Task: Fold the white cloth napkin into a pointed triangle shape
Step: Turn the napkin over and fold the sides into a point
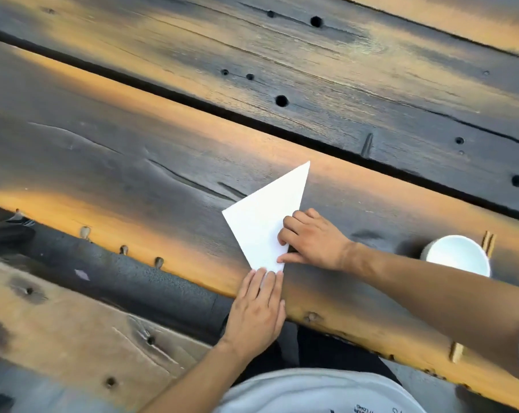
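Head view. The left hand [256,308] lies flat at lower centre, palm down, fingers extended and close together, fingertips pressing the napkin's near corner; it grasps nothing. The right hand [312,239] enters from the right of the frame, forearm running down to the lower right. Its fingers are curled, knuckles raised, tips and thumb pressing on the napkin's right edge; nothing is gripped between them.

The napkin [261,225] lies flat at frame centre on the table [133,162], folded to a pointed kite-like shape. Its sharp tip points to the upper right; its narrow end sits just inside the table's near edge. Bare planks lie open to the left and above. A white cup [458,256] stands to the right, apart from the napkin.
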